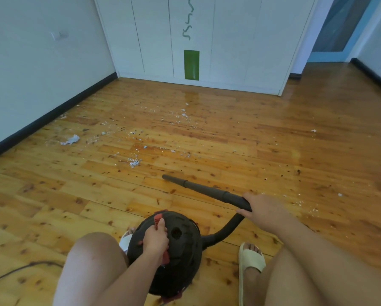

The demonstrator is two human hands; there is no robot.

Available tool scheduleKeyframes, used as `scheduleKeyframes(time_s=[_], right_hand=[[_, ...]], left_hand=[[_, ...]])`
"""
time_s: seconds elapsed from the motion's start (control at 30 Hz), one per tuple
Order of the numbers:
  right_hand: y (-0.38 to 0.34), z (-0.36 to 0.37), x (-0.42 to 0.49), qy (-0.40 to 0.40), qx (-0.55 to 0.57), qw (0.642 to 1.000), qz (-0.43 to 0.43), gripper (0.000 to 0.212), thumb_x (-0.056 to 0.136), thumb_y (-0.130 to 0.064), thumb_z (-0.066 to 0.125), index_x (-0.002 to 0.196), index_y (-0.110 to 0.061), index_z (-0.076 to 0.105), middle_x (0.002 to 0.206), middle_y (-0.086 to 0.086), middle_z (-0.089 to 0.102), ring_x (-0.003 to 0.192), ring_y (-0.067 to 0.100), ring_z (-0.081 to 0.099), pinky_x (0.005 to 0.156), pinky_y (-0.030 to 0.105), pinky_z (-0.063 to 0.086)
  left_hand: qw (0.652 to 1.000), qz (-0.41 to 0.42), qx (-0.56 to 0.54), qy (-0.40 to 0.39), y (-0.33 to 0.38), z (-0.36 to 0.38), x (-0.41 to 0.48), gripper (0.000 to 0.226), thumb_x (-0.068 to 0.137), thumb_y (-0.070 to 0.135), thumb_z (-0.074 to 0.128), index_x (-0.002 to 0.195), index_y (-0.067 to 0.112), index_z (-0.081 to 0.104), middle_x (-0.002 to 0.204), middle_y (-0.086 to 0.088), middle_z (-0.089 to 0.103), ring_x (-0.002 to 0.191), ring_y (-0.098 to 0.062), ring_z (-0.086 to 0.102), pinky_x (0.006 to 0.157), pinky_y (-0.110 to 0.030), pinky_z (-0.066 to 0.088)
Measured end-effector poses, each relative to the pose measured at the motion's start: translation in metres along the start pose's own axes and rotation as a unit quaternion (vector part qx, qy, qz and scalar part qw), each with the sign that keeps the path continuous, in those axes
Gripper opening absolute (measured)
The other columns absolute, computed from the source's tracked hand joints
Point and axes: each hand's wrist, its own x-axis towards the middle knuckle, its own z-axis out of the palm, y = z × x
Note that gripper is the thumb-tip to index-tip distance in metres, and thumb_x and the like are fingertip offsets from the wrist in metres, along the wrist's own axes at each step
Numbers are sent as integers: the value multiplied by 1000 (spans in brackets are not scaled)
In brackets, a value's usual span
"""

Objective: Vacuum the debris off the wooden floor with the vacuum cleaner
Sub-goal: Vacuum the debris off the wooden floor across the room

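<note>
Set-up is judged in hand: the round black vacuum cleaner (181, 252), bottom centre, is gripped by the left hand (156, 238), its black wand (207, 191) by the right hand (260, 206). White crumb debris (134, 162), mid-frame, must be reached next.

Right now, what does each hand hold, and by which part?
The left hand grips the vacuum cleaner by its red handle on top. The right hand grips the black tube at its rear end, just before the bend.

knotty wooden floor (207, 140): white crumbs (134, 162) scattered from centre toward 12 o'clock, crumpled paper scrap (70, 140) at 10, thin black cord (19, 270) at 8, vacuum cleaner (180, 250) at 6.
</note>
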Motion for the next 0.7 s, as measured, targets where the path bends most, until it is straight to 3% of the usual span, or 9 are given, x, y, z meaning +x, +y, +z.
scheduleKeyframes(time_s=[0.2,0.37,0.53,0.7], right_hand=[[-7,0,3,7,-4,999,-36,22,99,-55,57,109,-35,55,90,-14,60,77,5,58,69,23,52],[-22,2,10,-6,9,998,-68,19,101,-52,55,106,-35,50,89,-14,56,75,6,54,61,19,40],[-42,10,20,5,23,997,-77,24,102,-50,56,116,-30,53,97,-11,61,84,10,60,76,27,54],[-56,16,39,-6,34,996,-81,27,102,-50,54,117,-28,51,95,-9,63,81,12,64,75,31,58]], left_hand=[[1000,7,-16,4,2,-2,7,42,106,41,45,93,6,63,62,-2,52,58,-19,50,63,-36,46],[1000,4,-30,4,8,-2,11,40,106,40,45,94,6,63,63,-1,51,58,-18,49,64,-37,45],[999,-2,-36,11,13,0,17,41,107,40,44,97,5,63,64,-2,52,58,-18,50,64,-36,46],[999,8,-26,37,17,2,25,44,106,42,44,89,6,62,60,-1,51,55,-16,49,58,-33,44]])
